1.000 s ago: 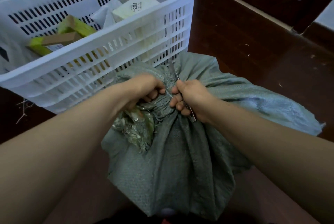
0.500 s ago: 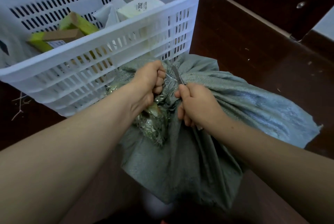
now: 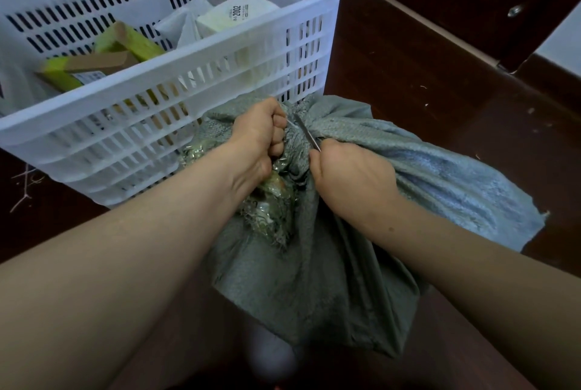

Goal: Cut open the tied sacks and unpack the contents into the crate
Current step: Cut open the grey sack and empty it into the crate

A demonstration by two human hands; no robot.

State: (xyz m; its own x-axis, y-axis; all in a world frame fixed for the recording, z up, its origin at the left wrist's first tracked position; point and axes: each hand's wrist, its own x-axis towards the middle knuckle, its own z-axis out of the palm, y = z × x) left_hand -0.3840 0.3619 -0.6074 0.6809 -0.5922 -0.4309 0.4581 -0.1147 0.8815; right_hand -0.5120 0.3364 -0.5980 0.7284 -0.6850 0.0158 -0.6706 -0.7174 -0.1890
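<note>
A grey-green woven sack (image 3: 339,263) stands on the dark floor in front of a white slotted crate (image 3: 176,75). My left hand (image 3: 261,141) grips the bunched neck of the sack and pulls a thin white tie taut. My right hand (image 3: 349,182) holds a slim metal blade (image 3: 306,134), its tip at the tie between the two hands. A torn patch of the sack (image 3: 270,210) below my left wrist shows shiny wrapping inside.
The crate holds green-and-brown cardboard boxes (image 3: 103,56) and a white box marked 2002 (image 3: 239,15) with pale plastic bags. Dark wooden furniture (image 3: 471,5) runs along the right, and small scraps lie on the floor (image 3: 440,112).
Both hands and the sack's neck have moved up toward the crate. The blade now points up at the tie instead of lying down along my right hand.
</note>
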